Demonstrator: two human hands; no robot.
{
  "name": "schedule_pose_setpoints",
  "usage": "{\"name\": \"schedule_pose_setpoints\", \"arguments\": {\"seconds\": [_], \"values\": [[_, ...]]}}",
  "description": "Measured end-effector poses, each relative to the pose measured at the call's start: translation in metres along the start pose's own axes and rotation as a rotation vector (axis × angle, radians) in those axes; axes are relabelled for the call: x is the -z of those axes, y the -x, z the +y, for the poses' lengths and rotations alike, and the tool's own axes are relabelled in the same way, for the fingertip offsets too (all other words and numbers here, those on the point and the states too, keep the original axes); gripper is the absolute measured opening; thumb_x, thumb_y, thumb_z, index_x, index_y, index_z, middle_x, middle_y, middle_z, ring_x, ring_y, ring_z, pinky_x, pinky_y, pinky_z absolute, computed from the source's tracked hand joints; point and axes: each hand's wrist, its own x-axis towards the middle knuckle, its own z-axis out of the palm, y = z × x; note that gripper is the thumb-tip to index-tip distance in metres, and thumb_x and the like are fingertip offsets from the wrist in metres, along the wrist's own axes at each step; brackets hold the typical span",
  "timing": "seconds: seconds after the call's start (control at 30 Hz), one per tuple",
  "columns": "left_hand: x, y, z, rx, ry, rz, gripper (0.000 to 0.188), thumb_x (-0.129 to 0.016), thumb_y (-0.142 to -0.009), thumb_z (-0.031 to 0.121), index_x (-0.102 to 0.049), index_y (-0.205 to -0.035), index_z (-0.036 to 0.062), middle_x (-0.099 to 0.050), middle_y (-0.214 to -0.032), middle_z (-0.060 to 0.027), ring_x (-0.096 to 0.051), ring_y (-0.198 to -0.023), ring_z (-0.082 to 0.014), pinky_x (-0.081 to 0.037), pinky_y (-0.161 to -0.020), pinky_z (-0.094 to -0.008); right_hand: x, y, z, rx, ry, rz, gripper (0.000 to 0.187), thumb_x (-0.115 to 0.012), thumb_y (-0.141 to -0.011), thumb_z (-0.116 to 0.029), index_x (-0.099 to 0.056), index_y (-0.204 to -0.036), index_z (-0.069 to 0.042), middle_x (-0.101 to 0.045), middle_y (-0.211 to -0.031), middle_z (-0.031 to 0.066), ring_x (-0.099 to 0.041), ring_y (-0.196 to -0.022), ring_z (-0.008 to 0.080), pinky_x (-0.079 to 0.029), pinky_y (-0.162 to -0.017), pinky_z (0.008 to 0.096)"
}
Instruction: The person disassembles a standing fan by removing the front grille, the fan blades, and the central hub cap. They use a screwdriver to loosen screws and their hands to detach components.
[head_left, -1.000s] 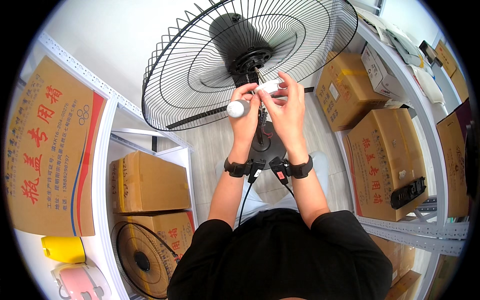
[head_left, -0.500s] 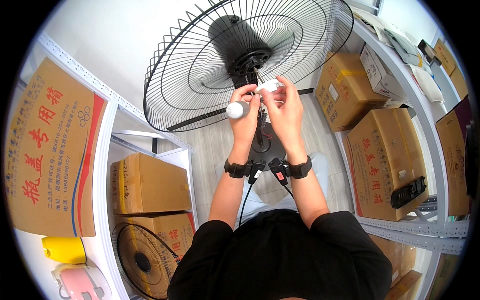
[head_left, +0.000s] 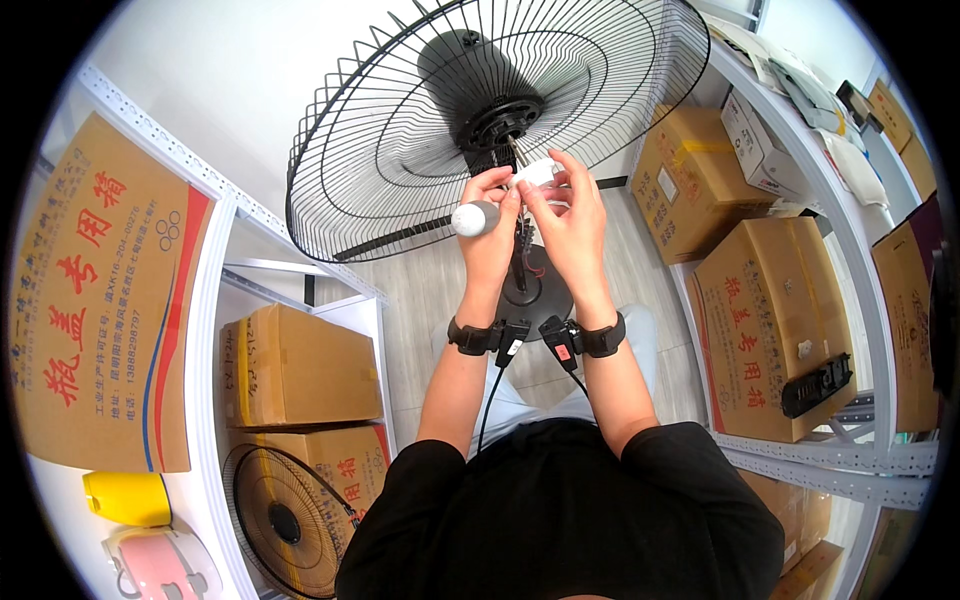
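Observation:
My left hand [head_left: 487, 240] is closed around a screwdriver with a grey handle [head_left: 476, 218] and a pale rounded end; its blade is hidden by the fingers. Between the fingertips of my right hand [head_left: 572, 215] is a small white round plastic piece [head_left: 537, 174], which my left fingertips also touch. Both hands are just in front of the metal shaft [head_left: 518, 152] that sticks out of a black fan motor [head_left: 480, 90]. Around the motor spreads the fan's black wire rear guard [head_left: 345, 150]. A red wire shows on the stand behind my wrists.
Shelves with cardboard boxes [head_left: 305, 365] stand on both sides. A loose round fan guard [head_left: 285, 522] leans at lower left. On the right, a black plastic part [head_left: 817, 385] lies against a box [head_left: 775, 320]. The fan's round base [head_left: 540, 300] stands on the floor between my legs.
The white piece has tilted slightly in my fingers, and my right fingertips have shifted a little on it. The left hand and the screwdriver have hardly moved.

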Motion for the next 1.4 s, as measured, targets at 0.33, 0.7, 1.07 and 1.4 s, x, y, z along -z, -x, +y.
{"name": "schedule_pose_setpoints", "arguments": {"seconds": [0.33,0.7,1.07,1.4], "values": [[-0.002,0.0,0.006,0.057,0.007,0.012,0.027,-0.064,-0.096,0.003,-0.058,-0.123,0.002,-0.062,-0.083,0.0007,-0.059,-0.078,-0.0051,-0.049,-0.068,-0.0197,0.001,0.002,-0.007,-0.404,-0.285,-0.143,0.037,-0.064,-0.098,-0.018,-0.055,-0.132,-0.005,-0.07,-0.085,0.0109,-0.07,-0.07,0.0134,-0.054,-0.057,0.0289],[0.006,0.0,-0.003,0.049,-0.081,0.01,0.028,-0.065,-0.095,0.003,-0.058,-0.123,0.0006,-0.061,-0.103,-0.0051,-0.059,-0.081,-0.0066,-0.05,-0.073,-0.0218,0.004,-0.003,-0.015,-0.542,-0.448,-0.088,0.041,-0.064,-0.099,-0.023,-0.055,-0.132,0.0,-0.071,-0.087,0.0113,-0.069,-0.07,0.0119,-0.054,-0.054,0.0263],[0.002,-0.004,0.003,0.02,-0.028,0.006,0.032,-0.068,-0.093,0.003,-0.058,-0.124,0.001,-0.062,-0.103,-0.0044,-0.057,-0.08,-0.0057,-0.05,-0.074,-0.0218,-0.002,0.0,0.002,-0.231,-0.176,-0.064,0.043,-0.062,-0.1,-0.021,-0.05,-0.136,-0.002,-0.068,-0.085,0.0113,-0.069,-0.068,0.014,-0.054,-0.056,0.0283],[0.002,-0.001,0.0,0.032,-0.083,0.052,0.025,-0.068,-0.094,0.005,-0.062,-0.118,0.0026,-0.064,-0.084,0.0,-0.057,-0.078,-0.0051,-0.047,-0.071,-0.0206,0.0,0.004,-0.003,-0.189,-0.065,-0.055,0.043,-0.062,-0.099,-0.022,-0.049,-0.136,-0.003,-0.069,-0.084,0.0108,-0.068,-0.067,0.0147,-0.054,-0.057,0.0298]]}}
